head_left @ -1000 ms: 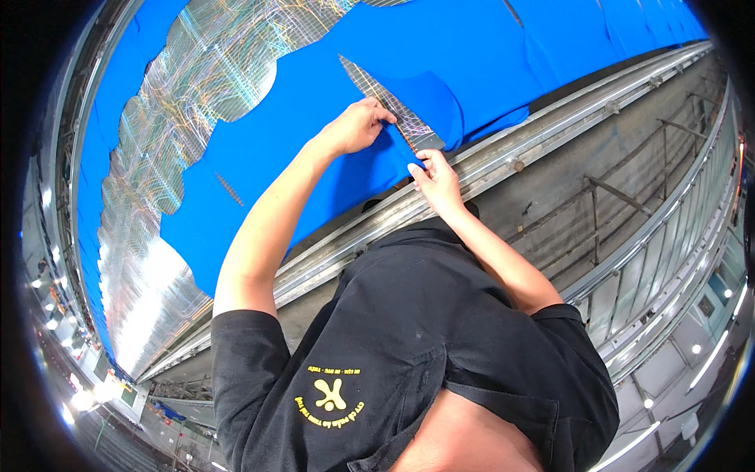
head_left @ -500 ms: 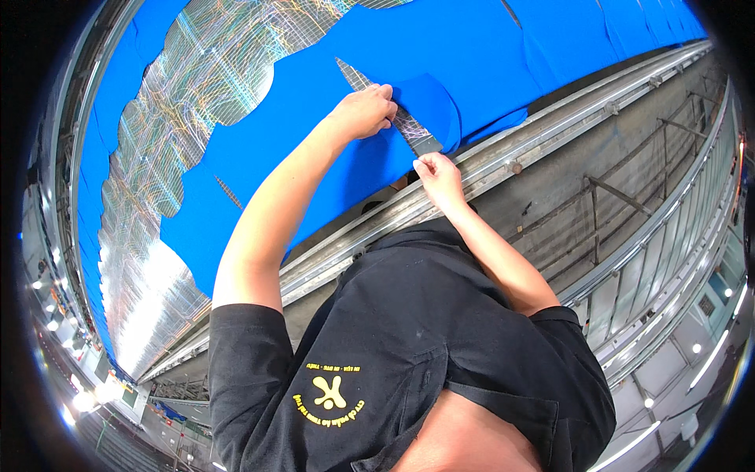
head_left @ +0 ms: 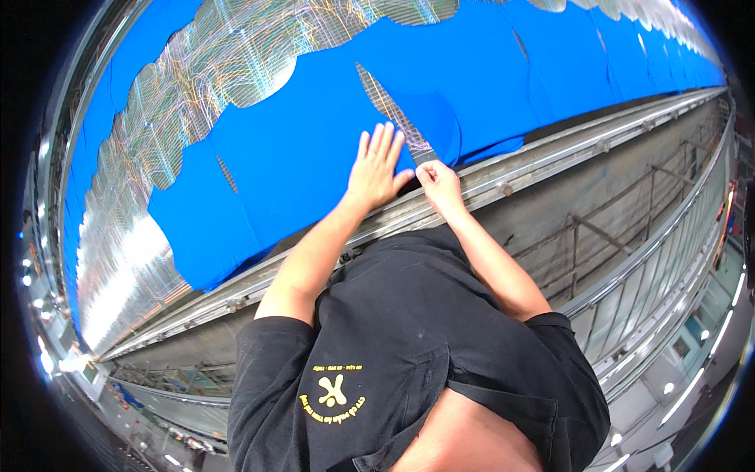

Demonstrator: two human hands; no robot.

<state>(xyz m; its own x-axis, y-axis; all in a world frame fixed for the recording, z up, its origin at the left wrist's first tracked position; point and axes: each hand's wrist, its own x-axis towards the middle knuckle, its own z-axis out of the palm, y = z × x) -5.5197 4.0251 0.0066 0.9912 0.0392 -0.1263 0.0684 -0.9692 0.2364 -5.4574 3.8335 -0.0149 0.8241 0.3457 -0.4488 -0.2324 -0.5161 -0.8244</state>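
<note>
A long row of blue fabric pieces (head_left: pixel 299 149) lies on a shiny silver table surface (head_left: pixel 236 55). My left hand (head_left: pixel 377 167) rests flat on one blue piece, fingers spread, holding nothing. My right hand (head_left: pixel 439 182) is just to its right at the table's near edge, with fingertips pinched on the bottom corner of the neighbouring blue piece (head_left: pixel 429 118). A narrow wedge of silver surface (head_left: pixel 389 106) shows between the two pieces, running up from my hands.
A metal rail (head_left: pixel 550 153) runs along the table's near edge. To the right are a grey metal frame (head_left: pixel 598 236) and railings (head_left: pixel 668 267). More blue pieces (head_left: pixel 629 55) continue far right, and small slits (head_left: pixel 226 173) show between others.
My left hand has slid down and left off the gap between the pieces and now lies flat with fingers spread. My right hand stays at the edge corner.
</note>
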